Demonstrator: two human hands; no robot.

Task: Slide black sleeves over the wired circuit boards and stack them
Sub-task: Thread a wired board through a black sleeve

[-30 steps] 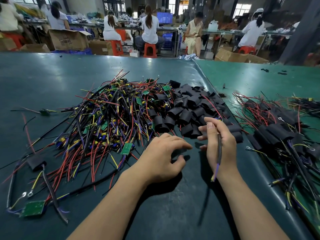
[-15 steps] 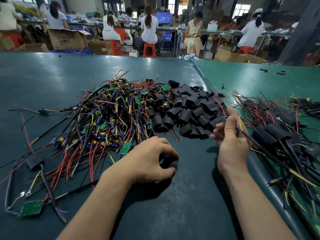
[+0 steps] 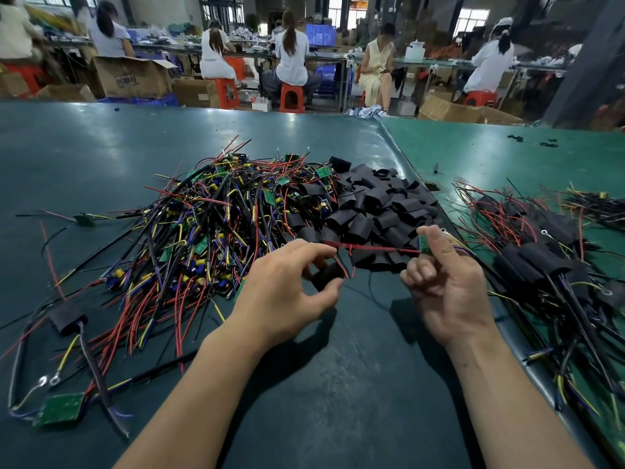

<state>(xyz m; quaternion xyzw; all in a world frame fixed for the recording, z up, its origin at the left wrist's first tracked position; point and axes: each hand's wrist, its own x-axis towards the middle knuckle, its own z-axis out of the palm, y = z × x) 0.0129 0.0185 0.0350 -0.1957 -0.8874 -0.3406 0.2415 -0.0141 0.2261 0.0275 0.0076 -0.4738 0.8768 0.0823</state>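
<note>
My left hand (image 3: 287, 292) grips a black sleeve (image 3: 326, 275) between thumb and fingers just above the table. My right hand (image 3: 446, 286) pinches a small green circuit board (image 3: 423, 244) at its fingertips. A red wire (image 3: 372, 248) runs taut from that board to my left hand's fingers. A big tangle of wired boards (image 3: 216, 225) lies in front of my left hand. Behind both hands sits a heap of loose black sleeves (image 3: 378, 211). Sleeved boards with trailing wires (image 3: 541, 262) are piled to the right of my right hand.
The dark green table (image 3: 338, 384) meets a lighter green table (image 3: 490, 157) along a raised seam on the right. A sleeved board (image 3: 66, 319) and a bare board (image 3: 62, 406) with wires lie at the near left. People sit at benches beyond the table.
My right hand came back from the right pile toward the centre, now holding a green board with a red wire stretched to my left hand. My left hand lifted slightly with its sleeve.
</note>
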